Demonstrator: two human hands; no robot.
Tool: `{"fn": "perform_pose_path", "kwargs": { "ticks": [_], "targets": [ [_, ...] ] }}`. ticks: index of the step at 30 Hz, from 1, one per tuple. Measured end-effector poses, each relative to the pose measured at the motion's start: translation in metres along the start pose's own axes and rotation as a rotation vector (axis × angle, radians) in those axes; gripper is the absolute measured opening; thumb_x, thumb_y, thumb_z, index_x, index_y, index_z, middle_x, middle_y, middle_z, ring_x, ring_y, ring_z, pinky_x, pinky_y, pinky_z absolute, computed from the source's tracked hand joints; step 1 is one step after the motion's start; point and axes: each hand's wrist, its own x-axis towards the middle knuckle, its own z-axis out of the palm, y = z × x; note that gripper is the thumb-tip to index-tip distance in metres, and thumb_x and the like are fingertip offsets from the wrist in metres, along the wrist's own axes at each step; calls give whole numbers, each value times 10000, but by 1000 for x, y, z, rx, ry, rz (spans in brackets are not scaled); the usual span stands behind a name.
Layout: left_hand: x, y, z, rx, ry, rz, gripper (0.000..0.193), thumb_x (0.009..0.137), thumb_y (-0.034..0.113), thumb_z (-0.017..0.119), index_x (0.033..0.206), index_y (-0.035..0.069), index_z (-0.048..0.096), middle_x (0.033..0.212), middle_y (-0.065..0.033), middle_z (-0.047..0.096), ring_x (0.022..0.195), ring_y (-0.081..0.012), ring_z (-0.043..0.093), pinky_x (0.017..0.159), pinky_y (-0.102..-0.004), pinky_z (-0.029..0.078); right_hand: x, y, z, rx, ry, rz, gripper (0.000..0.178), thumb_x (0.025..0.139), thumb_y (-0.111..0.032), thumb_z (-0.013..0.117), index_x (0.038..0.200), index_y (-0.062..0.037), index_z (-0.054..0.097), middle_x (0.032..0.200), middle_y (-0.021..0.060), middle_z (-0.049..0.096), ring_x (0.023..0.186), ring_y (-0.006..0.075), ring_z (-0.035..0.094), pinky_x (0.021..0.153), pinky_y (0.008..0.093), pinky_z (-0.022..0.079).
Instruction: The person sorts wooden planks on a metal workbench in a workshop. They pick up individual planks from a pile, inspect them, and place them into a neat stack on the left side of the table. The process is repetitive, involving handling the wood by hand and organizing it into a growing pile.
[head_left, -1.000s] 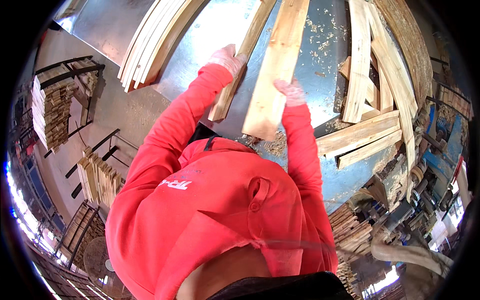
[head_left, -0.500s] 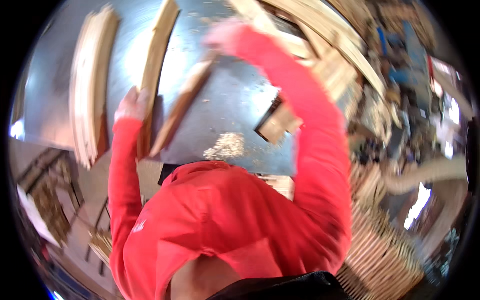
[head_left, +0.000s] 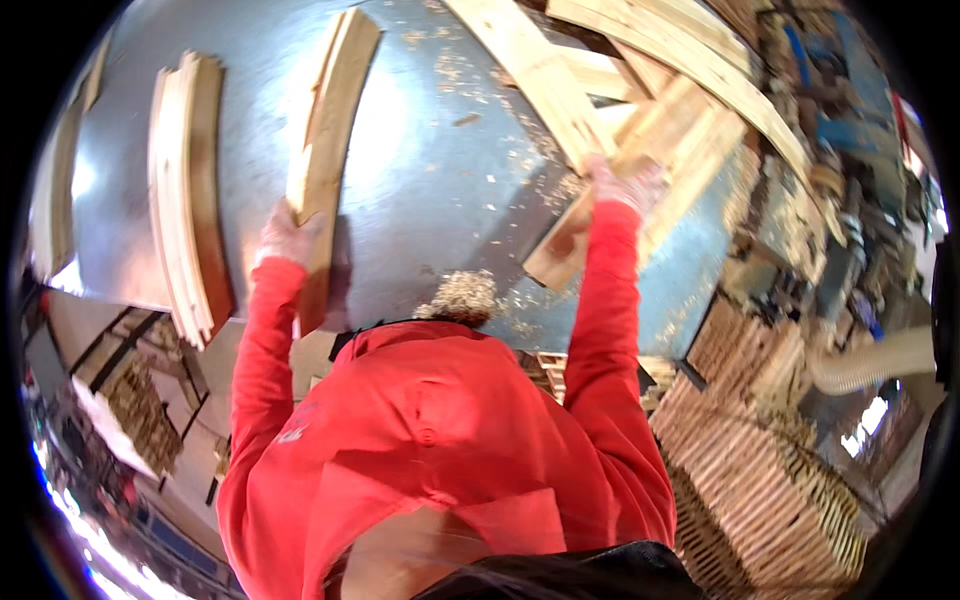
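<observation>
My left hand [head_left: 288,235], in a pale glove, is closed round the near part of a narrow bundle of wooden boards [head_left: 335,120] lying lengthwise on the metal table. Its thumb presses the side edge. My right hand [head_left: 628,185], gloved as well, reaches to a pile at the right and grips the near end of a long pale board [head_left: 525,75]. Under that hand other boards [head_left: 665,130] cross at angles; part of the grip is hidden by the fingers and sleeve.
A second stack of boards [head_left: 185,190] stands to the left, its ends past the table's [head_left: 440,190] near edge; another stack [head_left: 58,190] is at the far left. Sawdust [head_left: 460,295] is heaped by my body. Slatted wood piles [head_left: 770,470] and a ribbed hose [head_left: 875,362] stand right.
My right hand has swung from the table's middle to the board pile on the right. The loose board between my hands is no longer there. My left hand stays on its bundle.
</observation>
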Motion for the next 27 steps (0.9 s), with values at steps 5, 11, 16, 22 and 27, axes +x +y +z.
{"fn": "perform_pose_path", "kwargs": {
  "ticks": [5,11,16,22,27],
  "targets": [
    [-8,-4,-33,-521,21,-20,459,782,221,717,1176,20,595,990,-90,686,879,-168,613,819,-329,486,57,42,32,-101,283,-611,1085,722,-670,668,1497,-30,259,1516,237,305,1389,392,314,1150,464,260],
    [14,-74,-127,-280,325,-4,520,786,418,719,1182,107,587,1040,-159,680,998,-300,642,891,-379,475,135,-183,-38,-245,287,-1123,862,861,-672,494,1511,-145,285,1507,212,351,1391,376,331,1137,483,265],
    [51,-186,-240,22,435,-94,492,836,297,728,1240,77,553,971,-111,673,914,-176,594,854,-335,472,94,-264,12,-728,81,-796,1002,788,-790,455,1539,-185,185,1532,226,295,1413,396,287,1132,497,266],
    [152,-301,-250,193,334,-203,448,831,335,700,1206,120,586,1015,-162,677,938,-241,637,850,-365,479,2,-262,19,-727,-306,-1136,1059,680,-581,743,1449,-4,300,1461,235,398,1331,386,406,1081,457,354],
    [197,-349,-208,162,281,-322,602,855,351,698,1349,85,481,1114,-207,658,1020,-297,639,899,-428,486,-59,-203,41,-948,-225,-1588,1177,643,-567,788,1528,-97,170,1462,246,386,1360,403,360,1169,542,142]
  ]
}}
